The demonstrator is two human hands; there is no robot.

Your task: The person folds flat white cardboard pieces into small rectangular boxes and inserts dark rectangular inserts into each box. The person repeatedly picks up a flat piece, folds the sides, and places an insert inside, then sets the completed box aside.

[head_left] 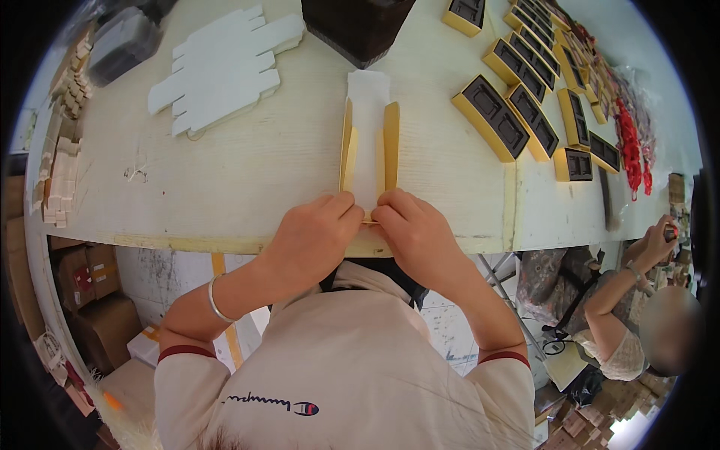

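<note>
A partly folded cardboard box (368,127) lies in front of me near the table's front edge. Its inner face is white; two long gold-edged sides stand upright, and a white end flap lies flat at the far end. My left hand (319,229) pinches the near left corner, fingers closed. At the near right corner, my right hand (417,231) does the same, thumb and fingers pressed on the card. Both hands almost meet at the near end, which their fingers partly hide. Just beyond the far flap stands a dark plastic stack (360,30).
Flat white box blanks (225,71) lie in a pile at the far left. Gold boxes with black inserts (491,116) stand in rows at the right, by red cords (628,142). Clear plastic trays (124,49) sit far left. Another person (615,322) works at the right.
</note>
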